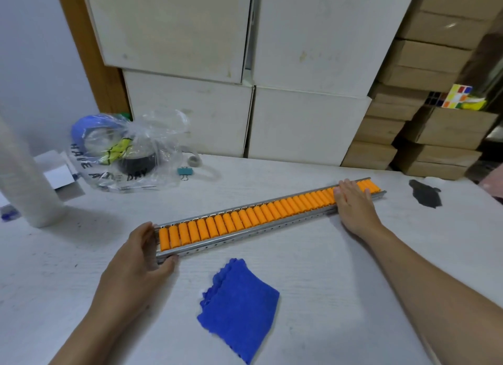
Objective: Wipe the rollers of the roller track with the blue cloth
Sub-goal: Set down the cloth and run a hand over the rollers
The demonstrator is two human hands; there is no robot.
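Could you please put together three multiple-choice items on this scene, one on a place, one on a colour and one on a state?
1. Where does the blue cloth lie?
A. On the table in front of the roller track
B. Draped over the rollers
C. Inside the plastic bag

2. What colour are the rollers?
A. Green
B. Orange
C. White

3. What is the left hand doing?
A. Holding the cloth
B. Resting flat on the table
C. Gripping the near end of the track

Answers:
1. A: the folded cloth lies on the white table, nearer the person than the track, touched by neither hand.
2. B: every roller in the metal frame is orange.
3. C: its fingers wrap around the track's near end, while the right hand rests flat on the rollers near the far end.
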